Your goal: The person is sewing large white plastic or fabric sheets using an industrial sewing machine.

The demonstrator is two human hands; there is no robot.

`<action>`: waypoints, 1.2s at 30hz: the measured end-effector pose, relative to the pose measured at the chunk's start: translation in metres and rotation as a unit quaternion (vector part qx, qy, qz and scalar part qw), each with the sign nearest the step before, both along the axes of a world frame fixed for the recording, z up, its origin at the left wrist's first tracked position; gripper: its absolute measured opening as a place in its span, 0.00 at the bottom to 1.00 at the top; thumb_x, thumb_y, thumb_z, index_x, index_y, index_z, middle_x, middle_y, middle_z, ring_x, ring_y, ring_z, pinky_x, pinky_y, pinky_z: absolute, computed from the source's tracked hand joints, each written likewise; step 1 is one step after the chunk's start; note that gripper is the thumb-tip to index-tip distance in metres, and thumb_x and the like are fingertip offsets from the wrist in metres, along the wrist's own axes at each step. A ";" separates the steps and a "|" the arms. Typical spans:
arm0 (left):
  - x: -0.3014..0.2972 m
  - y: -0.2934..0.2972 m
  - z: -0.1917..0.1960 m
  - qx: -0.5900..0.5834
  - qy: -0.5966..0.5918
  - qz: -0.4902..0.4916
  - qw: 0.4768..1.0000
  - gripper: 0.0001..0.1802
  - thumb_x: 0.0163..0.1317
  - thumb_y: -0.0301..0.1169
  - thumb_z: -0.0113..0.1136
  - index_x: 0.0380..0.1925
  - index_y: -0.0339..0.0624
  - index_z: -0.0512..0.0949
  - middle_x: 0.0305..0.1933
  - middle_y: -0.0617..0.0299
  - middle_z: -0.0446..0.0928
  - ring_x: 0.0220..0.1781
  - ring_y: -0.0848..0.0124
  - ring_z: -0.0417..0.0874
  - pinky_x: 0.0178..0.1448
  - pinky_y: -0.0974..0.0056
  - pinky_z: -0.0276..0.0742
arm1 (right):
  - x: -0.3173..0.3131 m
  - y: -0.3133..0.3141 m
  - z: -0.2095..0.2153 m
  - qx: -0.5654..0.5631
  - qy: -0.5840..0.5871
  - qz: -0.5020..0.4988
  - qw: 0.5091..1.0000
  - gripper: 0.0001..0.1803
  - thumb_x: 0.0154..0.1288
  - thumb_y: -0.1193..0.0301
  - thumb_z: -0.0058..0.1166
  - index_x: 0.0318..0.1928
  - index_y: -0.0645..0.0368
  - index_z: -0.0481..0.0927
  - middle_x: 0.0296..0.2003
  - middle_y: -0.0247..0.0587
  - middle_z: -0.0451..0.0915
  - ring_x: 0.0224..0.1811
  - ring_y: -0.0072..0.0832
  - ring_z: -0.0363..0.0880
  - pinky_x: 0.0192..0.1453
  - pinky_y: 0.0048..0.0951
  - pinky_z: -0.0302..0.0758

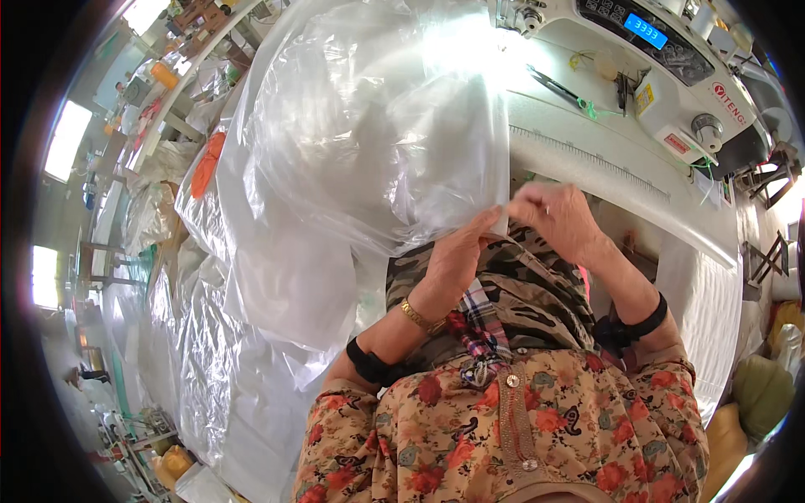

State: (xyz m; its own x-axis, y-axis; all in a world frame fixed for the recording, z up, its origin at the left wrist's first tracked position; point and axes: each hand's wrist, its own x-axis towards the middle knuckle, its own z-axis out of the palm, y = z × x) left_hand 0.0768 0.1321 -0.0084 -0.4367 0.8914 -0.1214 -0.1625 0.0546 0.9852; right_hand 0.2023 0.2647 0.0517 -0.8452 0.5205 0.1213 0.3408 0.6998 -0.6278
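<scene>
A large sheet of clear plastic film lies over the sewing table and hangs down toward my lap. Its right edge runs down from the lit needle area of a white sewing machine. My left hand is closed on the near corner of that edge, thumb and fingers pressed on the film. Close beside it, my right hand is curled with its fingertips together at the same edge; whether film is between them is hidden. Both hands are just above my lap, in front of the table's front edge.
Thread snips with green thread lie on the table right of the needle. A ruler scale runs along the table's front. More plastic film is heaped at the left, with an orange bundle on it.
</scene>
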 end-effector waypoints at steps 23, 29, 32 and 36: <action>-0.037 0.004 0.008 0.270 0.684 -0.002 0.677 0.17 0.47 0.23 0.61 0.40 0.39 0.81 0.49 0.60 0.76 0.51 0.61 0.79 0.56 0.56 0.73 | -0.021 0.022 -0.006 -0.163 -0.098 0.093 0.977 0.19 0.70 0.61 0.51 0.30 0.64 0.82 0.24 0.43 0.82 0.25 0.32 0.80 0.33 0.37 0.75; -0.045 0.008 0.010 0.214 0.676 -0.090 0.700 0.16 0.47 0.23 0.61 0.40 0.40 0.82 0.48 0.63 0.78 0.53 0.67 0.79 0.65 0.51 0.66 | -0.076 0.091 0.016 0.352 0.022 -0.014 0.936 0.16 0.67 0.60 0.53 0.40 0.61 0.80 0.32 0.44 0.82 0.38 0.42 0.82 0.46 0.41 0.77; -0.051 0.007 0.007 0.221 0.665 -0.091 0.708 0.15 0.47 0.24 0.61 0.38 0.40 0.82 0.46 0.63 0.78 0.53 0.66 0.79 0.66 0.50 0.65 | -0.093 0.113 0.008 0.373 0.078 -0.024 0.924 0.16 0.67 0.60 0.52 0.43 0.61 0.79 0.42 0.47 0.81 0.49 0.41 0.79 0.55 0.40 0.75; -0.061 0.005 0.004 0.216 0.645 -0.090 0.728 0.13 0.48 0.22 0.62 0.36 0.41 0.82 0.43 0.64 0.79 0.50 0.66 0.81 0.69 0.49 0.63 | -0.097 0.123 0.000 0.299 -0.032 -0.025 0.953 0.22 0.67 0.56 0.52 0.46 0.64 0.77 0.44 0.49 0.80 0.52 0.41 0.77 0.59 0.42 0.72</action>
State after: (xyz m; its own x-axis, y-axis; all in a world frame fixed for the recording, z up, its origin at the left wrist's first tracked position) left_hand 0.0158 0.1373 -0.0041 0.1900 0.7816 0.5941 0.8834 -0.4001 0.2439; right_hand 0.1048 0.3874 0.0513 -0.8367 0.4142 0.3583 0.4071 0.9080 -0.0991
